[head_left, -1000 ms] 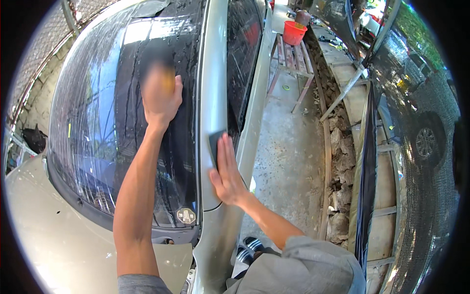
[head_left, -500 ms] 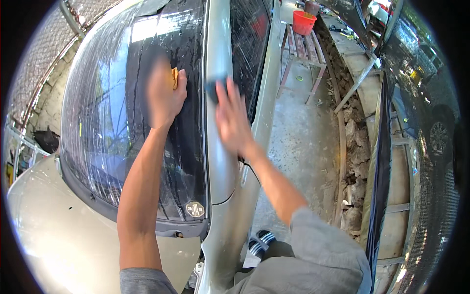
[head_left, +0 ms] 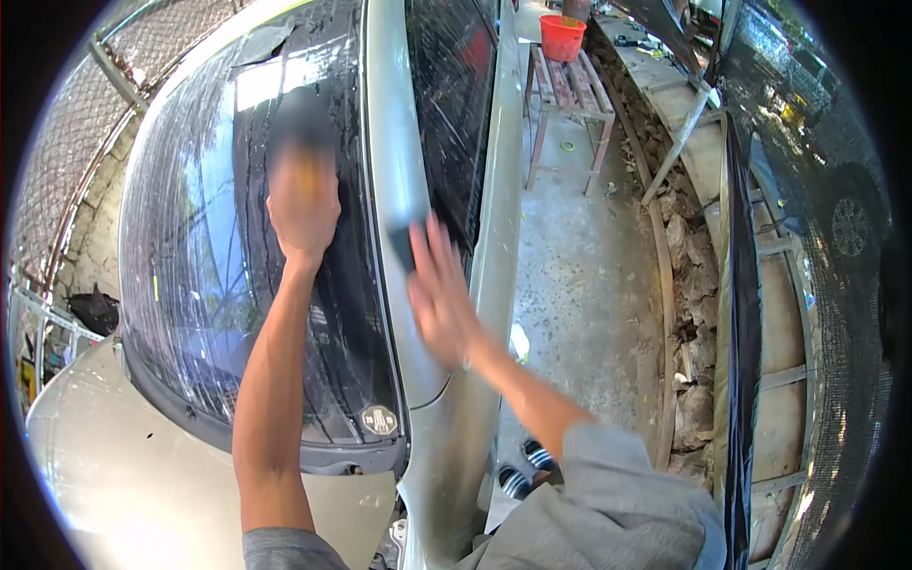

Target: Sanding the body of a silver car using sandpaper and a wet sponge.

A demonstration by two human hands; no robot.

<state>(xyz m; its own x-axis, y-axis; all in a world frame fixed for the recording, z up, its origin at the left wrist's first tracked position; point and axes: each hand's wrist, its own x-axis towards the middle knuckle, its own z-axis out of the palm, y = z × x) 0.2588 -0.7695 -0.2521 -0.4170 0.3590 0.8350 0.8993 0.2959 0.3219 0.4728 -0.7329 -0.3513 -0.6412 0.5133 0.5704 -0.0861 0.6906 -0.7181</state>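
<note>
My left hand (head_left: pixel 302 218) is closed around a blurred yellow item (head_left: pixel 311 174), possibly a cloth, over the streaked wet windscreen (head_left: pixel 180 237) of a silver car; a dark smear above it is too blurred to make out. My right hand (head_left: pixel 439 294) lies with long, nearly straight fingers on a dark pad (head_left: pixel 402 249), pressing it to the silver pillar (head_left: pixel 388 123) beside the dark side window (head_left: pixel 446 85). That hand is motion-blurred. Below both arms are the bonnet (head_left: pixel 142 456) and front wing.
A red bucket (head_left: pixel 561 38) stands on a slatted bench (head_left: pixel 597 114) at the back right. A concrete walkway (head_left: pixel 579 285) runs alongside the car, edged by rubble (head_left: pixel 693 370) and mesh screening (head_left: pixel 836 332). Wire fencing (head_left: pixel 66 161) is at the left. My sandalled feet show below.
My right hand with the pad went up the pillar, then came partway back down. My left hand stays on the windscreen, a little lower than half a second ago. The view has shifted slightly.
</note>
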